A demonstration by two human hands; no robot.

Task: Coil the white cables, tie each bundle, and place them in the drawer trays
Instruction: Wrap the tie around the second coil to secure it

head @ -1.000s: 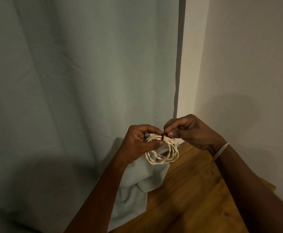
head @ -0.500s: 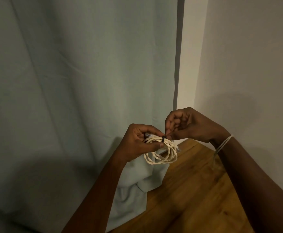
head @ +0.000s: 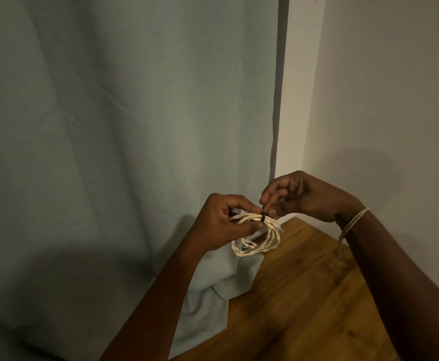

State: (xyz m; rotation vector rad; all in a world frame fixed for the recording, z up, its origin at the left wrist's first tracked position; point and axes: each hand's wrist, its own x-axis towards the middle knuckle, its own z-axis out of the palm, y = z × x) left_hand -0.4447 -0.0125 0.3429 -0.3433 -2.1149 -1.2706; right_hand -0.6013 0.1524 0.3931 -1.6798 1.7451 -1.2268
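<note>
Grey curtain [head: 124, 142] behind, wood floor [head: 304, 303] below, one coiled cable [head: 258, 234] gripped by left hand [head: 221, 222], right hand [head: 301, 196] pinching its one black tie [head: 263, 217]

cable [head: 261, 247]: cream, twisted rope-like jacket, matt; small black band [head: 263, 217] round it, material unclear
curtain [head: 124, 131]: grey-green woven cloth, matt, soft creases
floor [head: 299, 303]: wood planks, warm brown, slight sheen
wall [head: 385, 100]: painted, smooth, matt
wrist string [head: 351, 222]: pale thread, looks like cotton
</note>
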